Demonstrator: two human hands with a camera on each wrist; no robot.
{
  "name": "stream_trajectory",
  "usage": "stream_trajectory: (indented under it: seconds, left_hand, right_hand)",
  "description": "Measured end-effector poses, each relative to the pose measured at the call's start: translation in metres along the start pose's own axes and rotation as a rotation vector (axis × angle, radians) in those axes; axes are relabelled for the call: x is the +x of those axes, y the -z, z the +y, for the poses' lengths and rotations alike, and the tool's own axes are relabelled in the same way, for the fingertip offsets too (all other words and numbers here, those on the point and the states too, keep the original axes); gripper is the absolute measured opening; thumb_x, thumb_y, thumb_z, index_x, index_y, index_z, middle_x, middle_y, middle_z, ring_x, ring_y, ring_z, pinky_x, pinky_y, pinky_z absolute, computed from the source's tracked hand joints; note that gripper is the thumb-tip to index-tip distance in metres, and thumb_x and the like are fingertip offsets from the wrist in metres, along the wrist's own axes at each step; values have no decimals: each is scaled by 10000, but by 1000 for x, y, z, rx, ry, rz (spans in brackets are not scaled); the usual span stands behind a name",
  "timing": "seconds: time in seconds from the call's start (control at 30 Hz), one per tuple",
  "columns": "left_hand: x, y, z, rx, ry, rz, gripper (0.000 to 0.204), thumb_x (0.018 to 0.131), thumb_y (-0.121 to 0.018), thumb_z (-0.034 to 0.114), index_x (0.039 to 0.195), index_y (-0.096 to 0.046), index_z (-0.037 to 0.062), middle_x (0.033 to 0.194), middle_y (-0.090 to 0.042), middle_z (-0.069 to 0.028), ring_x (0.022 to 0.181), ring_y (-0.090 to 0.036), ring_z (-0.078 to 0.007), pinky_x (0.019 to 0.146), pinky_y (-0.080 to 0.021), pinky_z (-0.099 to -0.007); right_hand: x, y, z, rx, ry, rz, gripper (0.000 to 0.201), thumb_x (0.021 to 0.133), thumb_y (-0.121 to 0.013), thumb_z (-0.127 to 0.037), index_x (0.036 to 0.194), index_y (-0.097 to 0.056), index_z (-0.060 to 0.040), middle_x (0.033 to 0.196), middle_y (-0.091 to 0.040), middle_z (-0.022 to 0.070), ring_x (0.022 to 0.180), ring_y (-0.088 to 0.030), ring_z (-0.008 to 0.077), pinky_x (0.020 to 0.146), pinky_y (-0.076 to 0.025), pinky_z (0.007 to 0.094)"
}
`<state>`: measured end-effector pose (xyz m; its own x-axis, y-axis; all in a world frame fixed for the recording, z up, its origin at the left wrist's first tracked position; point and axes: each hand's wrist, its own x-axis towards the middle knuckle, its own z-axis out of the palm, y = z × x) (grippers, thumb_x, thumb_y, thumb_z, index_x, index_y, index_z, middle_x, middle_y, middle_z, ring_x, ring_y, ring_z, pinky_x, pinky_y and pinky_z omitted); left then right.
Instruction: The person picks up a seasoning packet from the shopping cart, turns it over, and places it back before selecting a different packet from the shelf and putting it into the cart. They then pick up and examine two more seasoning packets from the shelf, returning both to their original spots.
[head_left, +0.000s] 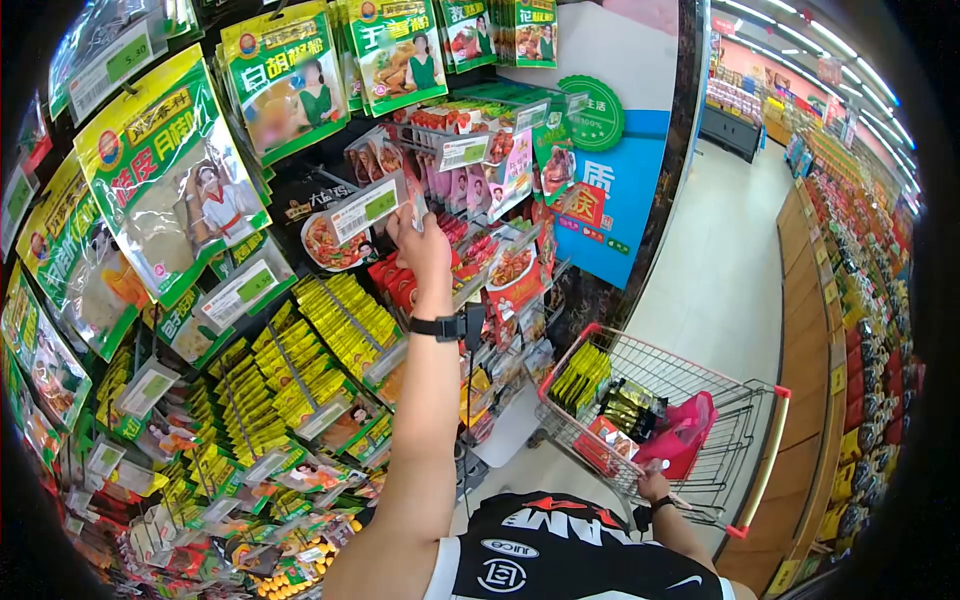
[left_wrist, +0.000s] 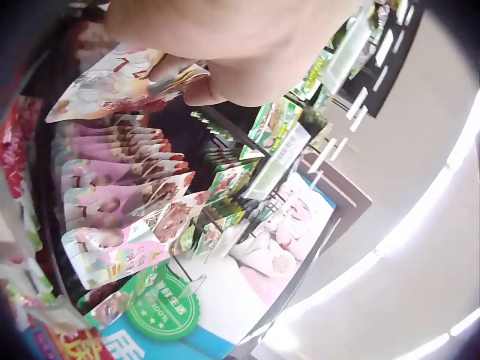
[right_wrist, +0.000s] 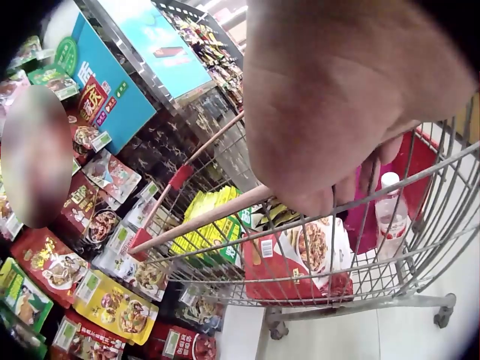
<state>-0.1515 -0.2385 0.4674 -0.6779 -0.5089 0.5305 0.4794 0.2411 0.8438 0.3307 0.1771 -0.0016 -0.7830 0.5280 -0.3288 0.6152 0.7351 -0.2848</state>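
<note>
My left hand (head_left: 424,248) reaches up into the hanging seasoning packets and pinches a flat packet with a white and red print (left_wrist: 124,84) between thumb and fingers. Beside that hand, a row of pink packets (left_wrist: 105,202) hangs on the rack. A black packet with a dish pictured on it (head_left: 335,230) hangs behind a price tag, just left of the hand. Down at the shopping cart (head_left: 600,335), my right hand (head_left: 655,487) grips the side rim, its fingers curled over the wire (right_wrist: 315,199). A bottle with a white cap (right_wrist: 391,225) stands inside, close under those fingers.
Yellow-green packets (head_left: 580,375), dark packets (head_left: 632,408), a red packet (right_wrist: 296,255) and a pink bag (head_left: 685,425) lie in the cart. Price tags (head_left: 365,212) stick out from the rack. A blue sign (head_left: 610,225) edges it; an aisle and wooden shelving (head_left: 800,290) lie right.
</note>
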Motion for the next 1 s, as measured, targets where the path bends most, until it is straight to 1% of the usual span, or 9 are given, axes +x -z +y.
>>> stream_trajectory:
  seconds: [0.07, 0.1, 0.23, 0.43, 0.53, 0.6, 0.83, 0.93, 1.0]
  left_hand:
    - [-17, 18, 25, 118, -121, -27, 473, 884, -599, 179, 1313, -569, -19, 1401, -480, -163, 1281, -494, -336, 1053, -348, -449]
    - [-24, 25, 35, 103, -227, -40, 448, 882, -577, 67, 1316, -549, -41, 1367, -492, -176, 1254, -511, -354, 1044, -381, -435]
    - [-56, 50, 74, 39, -321, -78, 465, 868, -526, -69, 1332, -534, -42, 1282, -515, -197, 1222, -518, -370, 1054, -385, -403]
    - [-103, 75, 108, -107, -267, -210, 482, 870, -504, -90, 1350, -531, -50, 1291, -517, -190, 1233, -518, -328, 1056, -378, -377]
    - [-125, 82, 110, -161, -246, -250, 476, 883, -522, -57, 1360, -528, -57, 1312, -517, -175, 1238, -513, -285, 1066, -368, -368]
    - [-141, 83, 112, -183, -265, -247, 458, 894, -535, -47, 1352, -541, -56, 1333, -518, -142, 1244, -508, -245, 1063, -367, -344]
    - [-201, 92, 74, -143, -215, -273, 439, 952, -571, 98, 1350, -517, -80, 1277, -546, -188, 1242, -504, -305, 1063, -365, -386]
    - [-229, 91, 67, -202, -150, -397, 391, 950, -600, 111, 1299, -566, -61, 1293, -575, -186, 1220, -537, -315, 1045, -401, -403]
    - [-249, 90, 53, -140, -215, -517, 359, 942, -611, 91, 1275, -589, -42, 1275, -604, -185, 1184, -574, -318, 1019, -432, -407]
  right_hand:
    - [-2, 5, -2, -21, 13, -49, 415, 825, -547, -249, 1189, -434, -84, 1071, -647, 260, 928, -654, 466, 816, -505, 561]
    - [-2, 8, -3, -30, 14, -109, 460, 824, -559, -245, 1236, -423, -92, 1125, -598, 252, 938, -647, 463, 799, -502, 569]
    - [-2, 5, -6, 24, -7, -36, 498, 804, -605, -230, 1239, -425, -65, 1166, -546, 221, 935, -639, 463, 804, -501, 561]
    - [5, 1, -10, -75, -98, -76, 575, 798, -621, -248, 1282, -415, -14, 1334, -430, 236, 1011, -638, 423, 805, -516, 537]
    - [-7, -1, -18, -112, -40, 226, 365, 811, -614, -349, 1046, -703, -84, 959, -708, 227, 917, -689, 404, 824, -547, 507]
    - [-10, 10, -20, -67, -65, 100, 376, 802, -625, -348, 1069, -717, -99, 980, -713, 215, 930, -690, 394, 838, -547, 494]
    - [-18, 29, -29, 2, -87, 3, 331, 826, -611, -322, 1031, -716, -84, 1034, -709, 191, 1007, -665, 379, 894, -506, 518]
    - [-19, 57, -51, 235, -20, 195, 322, 831, -632, -274, 1048, -713, -51, 1069, -697, 210, 1042, -660, 376, 916, -507, 492]
    - [-30, 113, -82, 484, 187, 73, 337, 856, -664, -252, 1090, -678, -10, 1134, -676, 202, 1069, -657, 350, 933, -507, 454]
